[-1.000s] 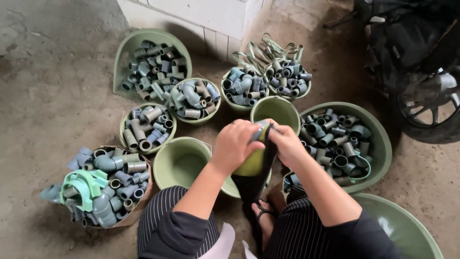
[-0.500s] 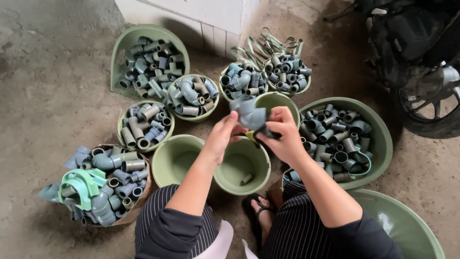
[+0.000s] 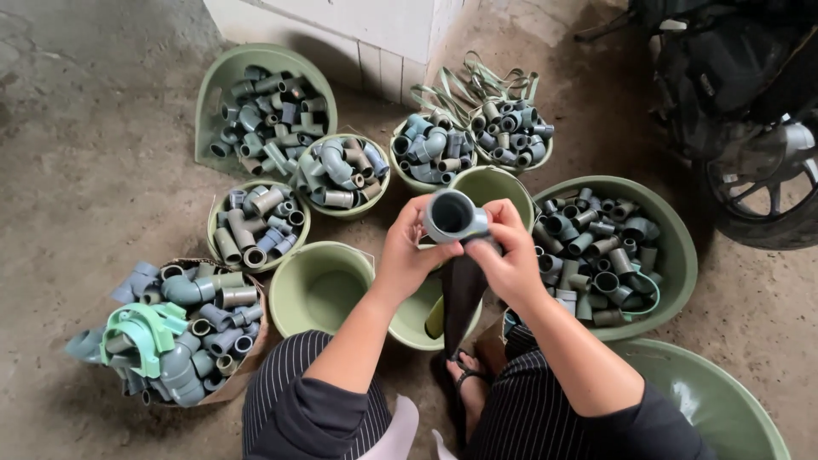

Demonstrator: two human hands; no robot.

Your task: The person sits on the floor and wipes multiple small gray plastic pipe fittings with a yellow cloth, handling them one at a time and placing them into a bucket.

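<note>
Left hand (image 3: 407, 255) and right hand (image 3: 511, 255) both grip a grey pipe fitting (image 3: 454, 216), open end facing up, above green bowls (image 3: 319, 285) of fittings on the floor (image 3: 102, 170).

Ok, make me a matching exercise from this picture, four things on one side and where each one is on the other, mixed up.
Things:
1. grey pipe fitting
2. light green clamp piece
3. motorbike wheel
4. bundle of green straps

Places:
A. far right, on the concrete
B. between both hands
C. by the tiled wall
D. on the lower-left pile

Pairs: 1-B, 2-D, 3-A, 4-C
</note>
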